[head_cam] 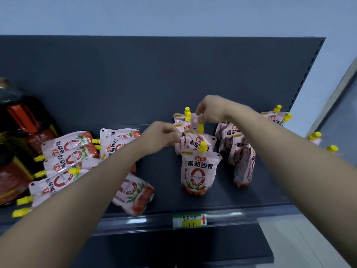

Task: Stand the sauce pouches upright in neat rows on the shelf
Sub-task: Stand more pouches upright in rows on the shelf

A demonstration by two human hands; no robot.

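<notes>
Your left hand, fingers curled, pinches the left edge of a sauce pouch standing third in a middle row on the dark shelf. Your right hand pinches the same pouch's top, just beside its yellow cap. The front pouch of that row stands upright near the shelf lip. A second row stands to the right, partly behind your right arm. Loose pouches lie flat in a heap at left, beside dark bottles.
</notes>
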